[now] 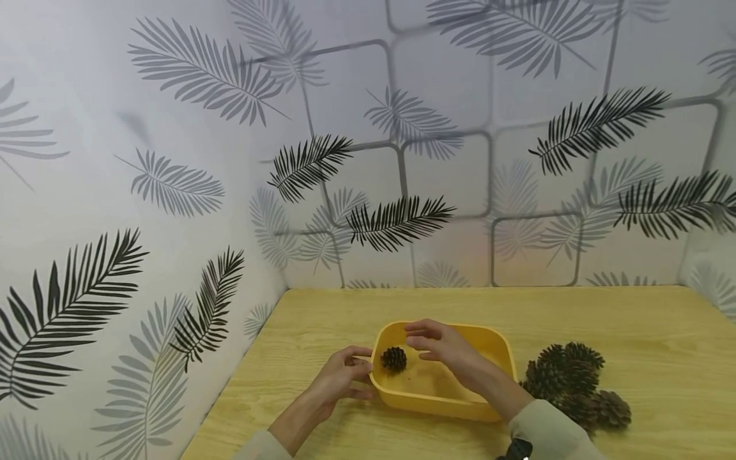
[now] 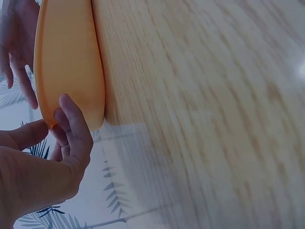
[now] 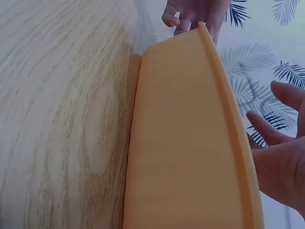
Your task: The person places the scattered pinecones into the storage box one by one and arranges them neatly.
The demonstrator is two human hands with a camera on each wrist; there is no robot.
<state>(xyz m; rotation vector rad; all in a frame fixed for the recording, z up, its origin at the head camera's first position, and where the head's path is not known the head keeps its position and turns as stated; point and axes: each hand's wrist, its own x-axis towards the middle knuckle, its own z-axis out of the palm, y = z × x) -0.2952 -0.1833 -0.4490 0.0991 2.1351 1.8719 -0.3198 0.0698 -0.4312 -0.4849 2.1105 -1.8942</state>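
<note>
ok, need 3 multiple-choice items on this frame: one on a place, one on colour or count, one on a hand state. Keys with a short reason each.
1. Where does the lone pine cone lie?
A. inside the yellow tray
B. on the table left of the tray
C. in the right hand

2. What colour is the tray?
A. blue
B. yellow
C. white

3. What is the left hand doing?
A. lying flat on the table far from the tray
B. holding a pine cone
C. pinching the tray's left rim

Key:
1 A, the cone sits on the tray floor near its left wall, apart from the pile of pine cones on the table.
2 B, tray walls show yellow in all views.
3 C, thumb and fingers close on the rim; the right hand hovers open above the tray.
</note>
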